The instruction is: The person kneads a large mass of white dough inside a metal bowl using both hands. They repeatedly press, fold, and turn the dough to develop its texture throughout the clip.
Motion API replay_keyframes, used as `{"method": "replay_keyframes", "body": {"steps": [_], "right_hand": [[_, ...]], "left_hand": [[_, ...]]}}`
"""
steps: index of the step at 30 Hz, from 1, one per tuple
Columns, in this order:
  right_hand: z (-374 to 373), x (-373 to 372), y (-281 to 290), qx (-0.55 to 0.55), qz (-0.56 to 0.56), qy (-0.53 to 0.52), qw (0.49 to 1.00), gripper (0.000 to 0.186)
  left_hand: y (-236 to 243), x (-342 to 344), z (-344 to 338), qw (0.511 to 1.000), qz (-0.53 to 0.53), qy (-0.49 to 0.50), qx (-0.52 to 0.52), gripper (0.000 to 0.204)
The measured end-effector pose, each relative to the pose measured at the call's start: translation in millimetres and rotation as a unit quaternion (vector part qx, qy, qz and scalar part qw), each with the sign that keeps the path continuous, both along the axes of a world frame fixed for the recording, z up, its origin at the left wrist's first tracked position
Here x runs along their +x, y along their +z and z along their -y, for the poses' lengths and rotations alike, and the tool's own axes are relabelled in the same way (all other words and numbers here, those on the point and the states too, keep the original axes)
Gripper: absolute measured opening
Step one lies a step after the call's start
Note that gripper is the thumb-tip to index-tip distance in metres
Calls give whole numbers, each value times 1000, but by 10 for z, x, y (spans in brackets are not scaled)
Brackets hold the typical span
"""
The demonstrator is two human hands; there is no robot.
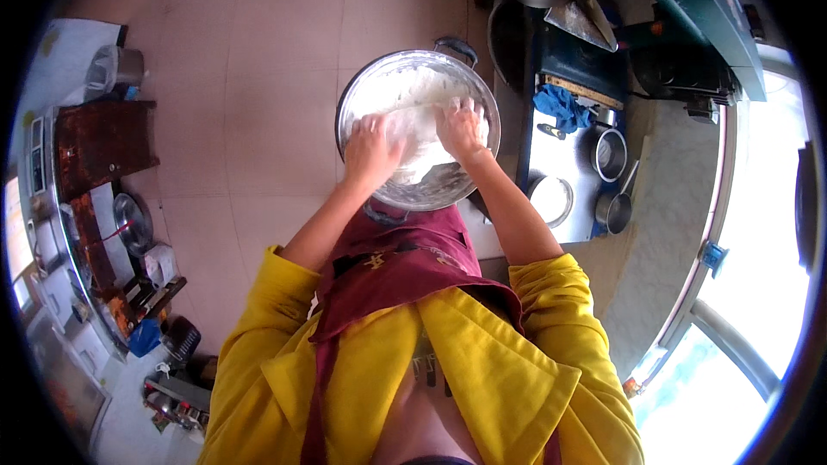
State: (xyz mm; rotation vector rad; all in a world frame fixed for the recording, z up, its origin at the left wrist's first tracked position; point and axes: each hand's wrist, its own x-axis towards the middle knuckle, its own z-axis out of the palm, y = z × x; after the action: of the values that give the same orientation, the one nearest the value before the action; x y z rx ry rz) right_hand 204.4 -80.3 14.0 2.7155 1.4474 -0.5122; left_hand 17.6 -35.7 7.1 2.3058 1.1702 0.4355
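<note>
- The floury mass (417, 127) is touched by left hand (372, 153) and right hand (463, 127), fingers bent; pinching cannot be told.
- Beneath both, it is held in a pot (431, 198).
- Probably soft; best scooped underneath.

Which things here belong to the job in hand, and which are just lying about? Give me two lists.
In use:
- left hand
- right hand
- two-handled metal basin
- white floury material

Apparently just lying about:
- blue cloth
- long-handled saucepan
- small metal pot beside the saucepan
</note>
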Motion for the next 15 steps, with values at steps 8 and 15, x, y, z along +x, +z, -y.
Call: {"method": "replay_keyframes", "body": {"steps": [8, 15], "right_hand": [[40, 405, -63, -34, -314, -251, 915, 66], [47, -495, 8, 105, -18, -288, 952, 46]], "left_hand": [[97, -211, 321, 997, -8, -72, 38, 33], [166, -86, 364, 998, -24, -62, -1, 27]]}}
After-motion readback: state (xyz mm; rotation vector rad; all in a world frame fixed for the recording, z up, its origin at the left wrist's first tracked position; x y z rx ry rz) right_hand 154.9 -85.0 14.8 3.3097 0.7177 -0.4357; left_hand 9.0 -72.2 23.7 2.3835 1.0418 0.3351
